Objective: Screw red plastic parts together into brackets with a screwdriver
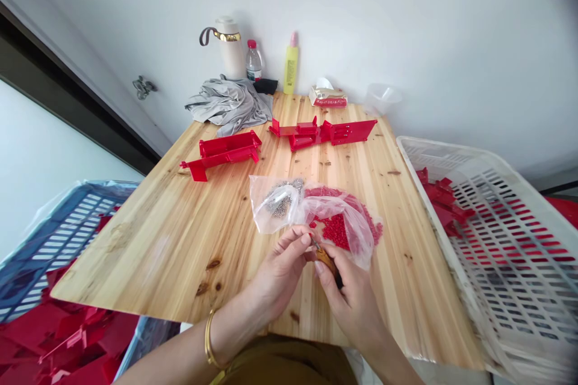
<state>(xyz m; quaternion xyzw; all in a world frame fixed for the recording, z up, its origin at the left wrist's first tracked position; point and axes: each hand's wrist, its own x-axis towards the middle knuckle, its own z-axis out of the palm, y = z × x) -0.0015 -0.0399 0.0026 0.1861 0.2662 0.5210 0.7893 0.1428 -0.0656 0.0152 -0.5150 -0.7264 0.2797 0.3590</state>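
My right hand (345, 283) is wrapped round the amber-brown handle of a screwdriver (327, 261), its short metal shaft pointing up and left. At the shaft's tip, my left hand (286, 264) pinches a tiny red piece (310, 234), mostly covered by the fingertips. Just beyond the hands lies a clear plastic bag (361, 225) of small red pieces. Touching it on the left is another clear bag (262, 213) with small metal parts. Farther back rest two red plastic assemblies, a left one (226, 153) and a right one (323, 132).
A blue crate (67, 216) with red parts stands at the left, a white crate (510, 192) with red parts at the right. Along the wall are a grey cloth (230, 102), a jug (228, 51), a bottle (253, 63), a yellow bottle (291, 66), tissues (328, 97) and a clear bowl (382, 98).
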